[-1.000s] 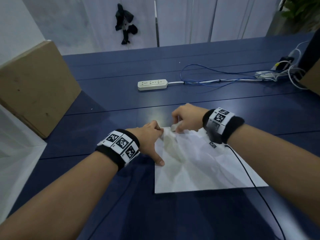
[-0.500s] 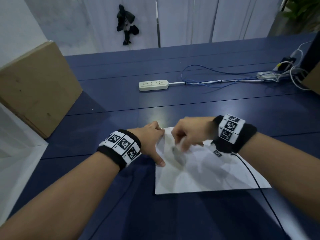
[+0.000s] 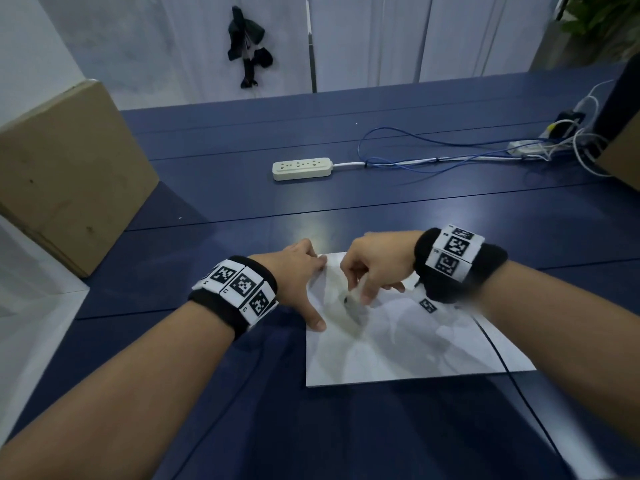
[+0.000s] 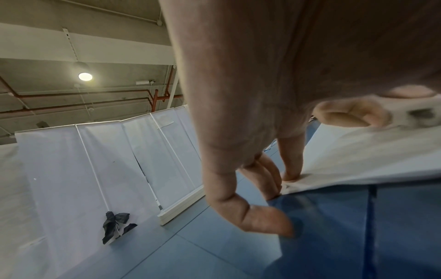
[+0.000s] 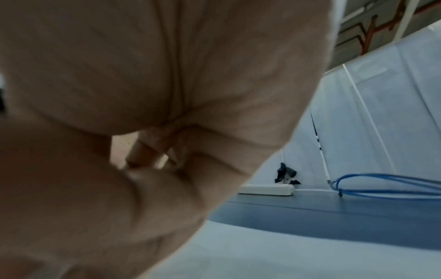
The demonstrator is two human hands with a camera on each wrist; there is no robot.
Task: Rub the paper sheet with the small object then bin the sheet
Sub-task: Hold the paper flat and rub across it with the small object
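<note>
Head view, step: rubbing is under way, by my judgement; binning is not yet begun.
Head view, right hand (image 3: 375, 268): fingers curled down, pinching the small object (image 3: 355, 296) and pressing it onto the paper sheet (image 3: 408, 344) near the sheet's far-left corner.
Head view, left hand (image 3: 299, 271): fingers straight and spread, holding down the sheet's left edge, thumb at that edge nearer the person.
Head view, sheet: white, creased and faintly grey-smudged, lying flat on the blue table (image 3: 346, 209) toward its near edge, between the forearms.
Head view, object: small, whitish with a dark end, blurred; I cannot tell more.
Head view, surroundings: a power strip (image 3: 301, 168) lies well beyond the sheet toward the far edge; a cardboard box (image 3: 69, 174) stands at the left edge.
Left wrist view, left hand (image 4: 250, 94): fingertips (image 4: 290, 176) press the sheet's corner flat; the other hand's object (image 4: 415, 115) touches the paper at upper right.
Right wrist view, right hand (image 5: 143, 113): palm fills the frame, fingers curled inward; the object is hidden.
Next move: probably finish the strokes, then gather the sheet. No bin shows clearly in any view, so it must first be found.
</note>
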